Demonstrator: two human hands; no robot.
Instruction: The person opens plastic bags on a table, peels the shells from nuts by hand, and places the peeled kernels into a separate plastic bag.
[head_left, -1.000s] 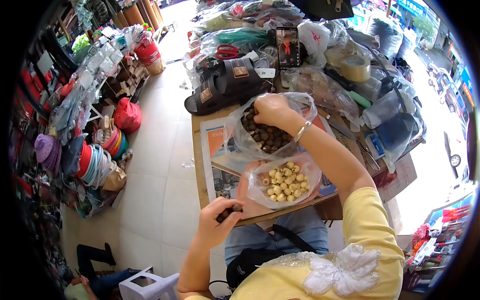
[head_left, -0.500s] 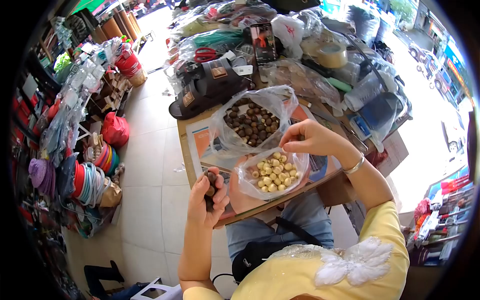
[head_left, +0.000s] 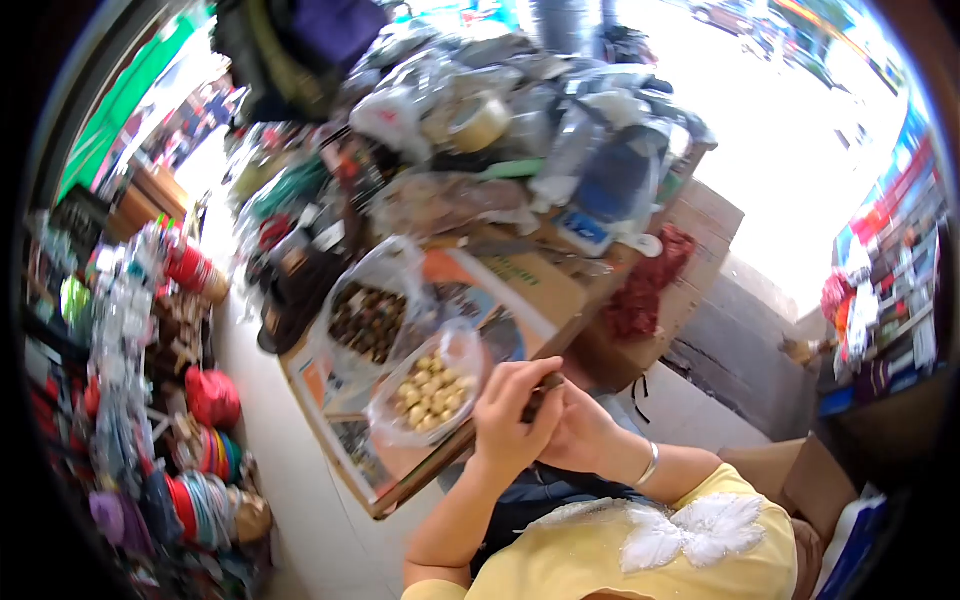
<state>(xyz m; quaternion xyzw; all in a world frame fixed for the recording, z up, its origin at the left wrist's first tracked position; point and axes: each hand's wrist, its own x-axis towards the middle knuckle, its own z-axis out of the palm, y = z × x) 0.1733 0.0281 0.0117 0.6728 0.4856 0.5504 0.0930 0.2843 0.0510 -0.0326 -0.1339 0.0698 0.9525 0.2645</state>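
Note:
My left hand (head_left: 505, 408) is closed round a few dark brown nuts (head_left: 541, 396), which show between its fingers. Against it rests my right hand (head_left: 583, 430), its fingers largely hidden behind the left, so what it grips does not show. Both are just past the table's front edge, to the right of the bags. A clear plastic bag of peeled, pale round kernels (head_left: 433, 393) lies open on the table near my left hand. Behind it, a second open plastic bag holds brown nuts (head_left: 367, 322).
Cardboard and printed sheets cover the tabletop (head_left: 530, 290). A dark sandal (head_left: 300, 290), a tape roll (head_left: 478, 122) and heaped plastic bags stand toward the back. Red netting (head_left: 650, 285) hangs at the right by a cardboard box. Shop goods line the left side, including a red bag (head_left: 212, 397).
The view has swung right. My right hand has left the kernel bag, and my left has moved right with the brown nuts; the two now meet at the table's front edge.

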